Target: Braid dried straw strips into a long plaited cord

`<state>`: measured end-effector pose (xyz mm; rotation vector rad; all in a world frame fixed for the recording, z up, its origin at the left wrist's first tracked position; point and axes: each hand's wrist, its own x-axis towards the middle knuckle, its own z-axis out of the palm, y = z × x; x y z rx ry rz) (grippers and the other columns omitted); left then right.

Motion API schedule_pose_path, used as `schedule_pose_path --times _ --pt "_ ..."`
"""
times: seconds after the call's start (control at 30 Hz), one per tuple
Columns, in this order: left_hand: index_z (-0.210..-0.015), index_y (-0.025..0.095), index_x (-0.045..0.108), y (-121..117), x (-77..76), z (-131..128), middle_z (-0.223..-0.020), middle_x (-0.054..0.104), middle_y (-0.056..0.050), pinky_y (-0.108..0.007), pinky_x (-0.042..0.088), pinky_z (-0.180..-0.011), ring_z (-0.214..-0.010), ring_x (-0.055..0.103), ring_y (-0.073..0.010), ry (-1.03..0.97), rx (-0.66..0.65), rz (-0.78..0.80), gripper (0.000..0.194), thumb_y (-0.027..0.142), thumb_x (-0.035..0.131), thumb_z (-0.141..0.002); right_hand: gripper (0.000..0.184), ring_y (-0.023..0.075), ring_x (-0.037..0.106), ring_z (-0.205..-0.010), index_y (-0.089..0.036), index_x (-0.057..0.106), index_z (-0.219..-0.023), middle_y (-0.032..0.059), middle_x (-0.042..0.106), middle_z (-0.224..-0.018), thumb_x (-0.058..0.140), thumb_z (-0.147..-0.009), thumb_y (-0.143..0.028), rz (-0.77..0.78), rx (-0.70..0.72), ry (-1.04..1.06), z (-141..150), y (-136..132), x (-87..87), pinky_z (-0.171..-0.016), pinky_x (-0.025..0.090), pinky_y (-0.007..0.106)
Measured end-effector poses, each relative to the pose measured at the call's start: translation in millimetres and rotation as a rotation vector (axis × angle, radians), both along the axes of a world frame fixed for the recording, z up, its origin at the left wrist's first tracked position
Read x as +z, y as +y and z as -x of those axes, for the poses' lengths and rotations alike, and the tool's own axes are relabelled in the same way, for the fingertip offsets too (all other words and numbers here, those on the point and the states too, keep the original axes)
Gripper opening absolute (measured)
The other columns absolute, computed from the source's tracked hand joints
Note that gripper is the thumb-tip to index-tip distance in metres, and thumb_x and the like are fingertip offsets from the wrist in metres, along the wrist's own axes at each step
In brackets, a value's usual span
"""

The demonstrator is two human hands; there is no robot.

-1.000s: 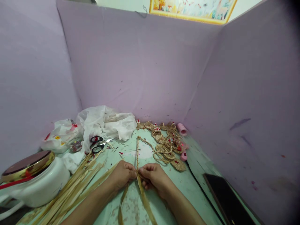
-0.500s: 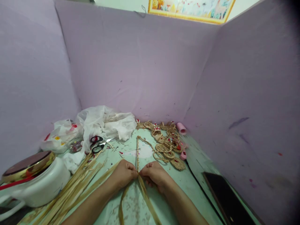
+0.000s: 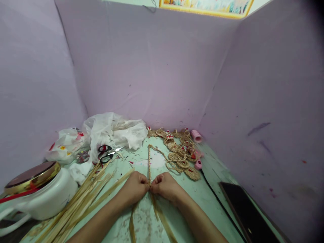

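My left hand (image 3: 138, 186) and my right hand (image 3: 163, 185) meet at the lower end of a thin straw braid (image 3: 149, 163), each pinching it from its side. Loose flat straw strands (image 3: 164, 221) hang below my fingers toward me. From my hands the braid runs straight away over the table, bends at its far end and leads right to a pile of coiled braid (image 3: 178, 160). My fingertips hide the spot where the strands cross. Left of my left forearm lies a bundle of loose straw strips (image 3: 81, 202).
Black-handled scissors (image 3: 107, 154) lie by a white plastic bag (image 3: 115, 131). At left stands a white lidded pot (image 3: 54, 195). To the right are a pink thread spool (image 3: 196, 136), a pink device on a black cable (image 3: 215, 197) and a dark phone-like slab (image 3: 245, 212). Purple walls (image 3: 157, 71) enclose the table.
My right fingers have closed in tighter against the braid. The strands below have shifted, the right one now splitting in two. The view has tilted slightly downward.
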<state>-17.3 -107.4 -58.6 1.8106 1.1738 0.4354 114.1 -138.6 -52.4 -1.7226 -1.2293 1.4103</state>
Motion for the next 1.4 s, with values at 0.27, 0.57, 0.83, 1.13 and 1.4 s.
schedule_pose_path --times 0.27,0.57,0.83,1.13,1.4 --pt "-0.040 0.015 0.041 0.0 2.9 -2.2 -0.039 0.026 0.006 -0.021 0.015 -0.042 -0.043 0.022 -0.0055 -0.039 0.086 0.073 0.011 0.016 0.045 -0.050 0.004 0.0033 0.029 -0.038 -0.012 0.054 -0.048 -0.0060 0.041 -0.039 0.051 -0.050 -0.008 -0.135 0.027 0.033 -3.4 -0.1 -13.7 -0.039 0.021 0.018" --pt "-0.040 0.015 0.040 -1.5 5.7 -0.5 -0.039 0.027 0.007 -0.021 0.015 -0.042 -0.041 0.021 -0.0051 -0.056 0.113 0.111 0.012 0.014 0.044 -0.052 0.027 0.0040 0.022 -0.028 -0.014 0.048 -0.045 -0.0051 0.035 -0.032 0.042 -0.070 -0.020 -0.026 0.000 -0.037 -3.3 -2.1 -3.2 -0.035 0.015 0.021" --pt "-0.036 0.016 0.034 -0.3 -0.9 -3.1 -0.038 0.021 0.006 -0.022 0.013 -0.042 -0.042 0.022 -0.0057 0.055 0.105 -0.016 0.015 0.012 0.041 -0.049 0.014 0.0075 0.037 -0.038 -0.015 0.050 -0.044 -0.0011 0.046 -0.038 0.051 -0.057 -0.012 -0.091 -0.139 -0.344 10.1 -3.2 -11.0 -0.040 0.021 0.022" --pt "-0.035 0.016 0.039 -8.7 23.0 -1.9 -0.028 0.030 0.004 -0.020 0.014 -0.032 -0.026 0.027 -0.0072 -0.033 0.190 0.350 0.016 0.018 0.040 -0.051 0.017 0.0166 0.055 -0.060 -0.016 0.062 -0.069 0.0098 0.065 -0.068 0.045 -0.071 -0.016 -0.338 -0.094 -0.564 37.5 -31.6 0.6 -0.051 0.028 0.024" --pt "-0.036 0.015 0.041 -4.5 15.6 3.5 -0.028 0.033 0.006 -0.019 0.011 -0.029 -0.023 0.022 -0.0039 -0.178 0.119 0.377 0.017 0.019 0.048 -0.051 0.025 0.0210 0.059 -0.071 -0.013 0.067 -0.072 0.0111 0.067 -0.074 0.043 -0.064 -0.007 -0.303 0.048 -0.483 35.9 -40.0 8.2 -0.055 0.030 0.025"
